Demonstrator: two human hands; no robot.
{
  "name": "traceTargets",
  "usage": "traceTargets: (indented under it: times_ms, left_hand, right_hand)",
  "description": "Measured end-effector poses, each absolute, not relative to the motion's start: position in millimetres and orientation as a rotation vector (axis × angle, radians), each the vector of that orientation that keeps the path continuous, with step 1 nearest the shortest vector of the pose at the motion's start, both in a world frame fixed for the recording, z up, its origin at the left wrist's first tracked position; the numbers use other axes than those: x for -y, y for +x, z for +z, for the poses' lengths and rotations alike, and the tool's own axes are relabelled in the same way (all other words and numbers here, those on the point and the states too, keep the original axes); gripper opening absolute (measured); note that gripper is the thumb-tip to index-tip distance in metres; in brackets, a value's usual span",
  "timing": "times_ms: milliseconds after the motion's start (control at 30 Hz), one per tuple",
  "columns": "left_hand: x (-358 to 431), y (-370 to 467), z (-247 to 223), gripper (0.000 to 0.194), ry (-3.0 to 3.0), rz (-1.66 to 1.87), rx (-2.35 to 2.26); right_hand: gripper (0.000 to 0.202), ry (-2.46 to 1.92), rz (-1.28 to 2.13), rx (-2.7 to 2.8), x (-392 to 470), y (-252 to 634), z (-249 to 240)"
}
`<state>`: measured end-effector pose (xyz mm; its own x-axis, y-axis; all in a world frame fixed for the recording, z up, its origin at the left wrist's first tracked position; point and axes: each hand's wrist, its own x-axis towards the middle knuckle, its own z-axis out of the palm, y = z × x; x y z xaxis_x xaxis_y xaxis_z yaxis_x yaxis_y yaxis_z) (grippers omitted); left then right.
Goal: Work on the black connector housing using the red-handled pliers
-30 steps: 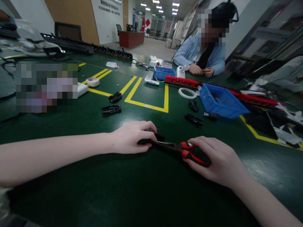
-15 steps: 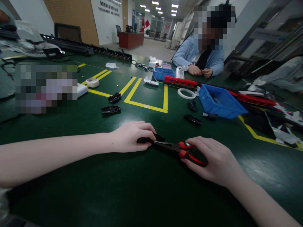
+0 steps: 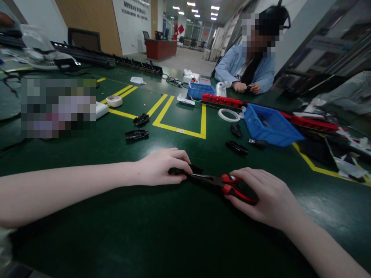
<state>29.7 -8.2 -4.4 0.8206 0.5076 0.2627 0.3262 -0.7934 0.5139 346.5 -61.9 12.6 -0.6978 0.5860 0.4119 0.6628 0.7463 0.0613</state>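
Observation:
My left hand (image 3: 169, 168) is closed around a black plastic part (image 3: 197, 169) low over the green table; the fingers cover much of it. Long-nose pliers (image 3: 207, 178) with red and black handles sit in my right hand (image 3: 257, 195), fingers wrapped round the grips. The tips of the pliers meet the part beside my left fingertips; whether they pinch it I cannot tell. Similar black parts lie farther off: one (image 3: 136, 134) and another (image 3: 141, 119) to the left, and one (image 3: 237, 147) and another (image 3: 236, 130) to the right.
A blue bin (image 3: 272, 125) stands at the right, with a smaller blue bin (image 3: 200, 90) behind. Between them are a white ring (image 3: 228, 115) and a long red strip (image 3: 222, 100). A tape roll (image 3: 114, 101) lies at the left. Across the table sits a person (image 3: 246, 69) handling something small.
My right hand and the pliers have shifted slightly to the right. The left hand keeps its hold on the black part, nearly unmoved.

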Motion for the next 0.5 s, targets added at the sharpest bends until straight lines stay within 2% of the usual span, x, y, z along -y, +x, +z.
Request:
traceTargets:
  times_ms: [500]
  left_hand:
    - [7.2, 29.1, -6.7, 0.019, 2.597, 0.531, -0.621]
  right_hand:
    - [0.035, -0.931, -0.346, 2.541, 63.7, 345.1, 10.2]
